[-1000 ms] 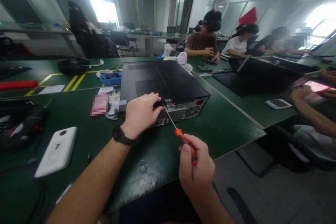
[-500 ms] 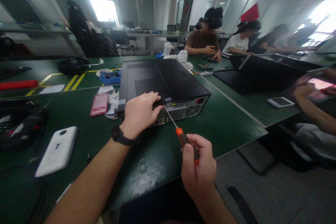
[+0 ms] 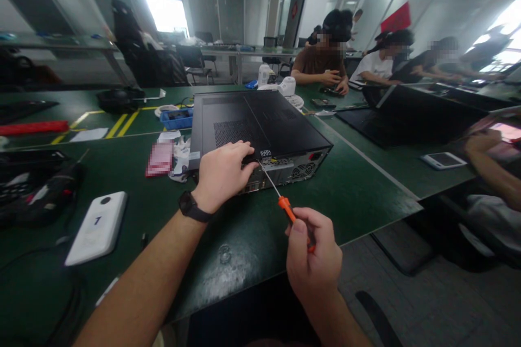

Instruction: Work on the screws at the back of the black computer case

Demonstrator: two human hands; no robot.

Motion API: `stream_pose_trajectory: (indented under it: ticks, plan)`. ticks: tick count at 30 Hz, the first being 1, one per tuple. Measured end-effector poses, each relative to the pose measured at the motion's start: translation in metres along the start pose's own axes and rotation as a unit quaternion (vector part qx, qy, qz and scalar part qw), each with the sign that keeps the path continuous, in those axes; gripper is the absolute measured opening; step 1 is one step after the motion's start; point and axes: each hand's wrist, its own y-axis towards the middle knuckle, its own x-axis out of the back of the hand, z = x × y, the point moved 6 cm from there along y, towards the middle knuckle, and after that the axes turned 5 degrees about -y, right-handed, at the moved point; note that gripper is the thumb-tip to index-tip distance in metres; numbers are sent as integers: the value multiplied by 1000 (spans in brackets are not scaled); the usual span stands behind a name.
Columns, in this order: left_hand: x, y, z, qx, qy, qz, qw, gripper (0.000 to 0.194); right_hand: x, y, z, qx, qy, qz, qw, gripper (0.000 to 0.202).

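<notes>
A black desktop computer case [image 3: 280, 119] lies on its side on the green table, its rear panel with fan grille facing me. My left hand [image 3: 226, 173], a black watch on its wrist, grips the case's near edge. The fingers are bent over the top and the thumb is by the rear panel. My right hand [image 3: 315, 249] is closed around the orange and dark handle of a screwdriver [image 3: 286, 206]. Its thin shaft slants up to the left, and the tip is at the rear panel's upper edge, beside my left thumb. What the tip touches is too small to make out.
Left of the case are a blue bin [image 3: 177, 118], a pinkish packet [image 3: 160, 158] and a white device [image 3: 97, 227] marked with a numeral. A small white fan [image 3: 287, 87] stands behind it. Co-workers sit at the right, near a large black panel [image 3: 423, 111] and a phone [image 3: 443, 160].
The screwdriver's handle has turned in my right hand, showing more orange, while its tip stays at the same spot. My left hand keeps its place on the case. The view has shifted slightly.
</notes>
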Motion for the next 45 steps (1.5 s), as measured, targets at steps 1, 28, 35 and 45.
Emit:
stream_pose_trajectory:
  ticks: [1, 28, 35, 45]
  plan:
    - [0, 0, 0, 2, 0, 1, 1000, 26, 0, 0, 0, 2, 5, -1, 1000, 17]
    - [1, -1, 0, -3, 4, -3, 1000, 28, 4, -7, -6, 11, -12, -43, 999, 23]
    - [1, 0, -1, 5, 3, 7, 1000, 27, 6, 0, 9, 64, -22, -45, 997, 28]
    - [1, 0, 0, -2, 4, 0, 1000, 27, 1, -5, 2, 36, -30, -36, 998, 27]
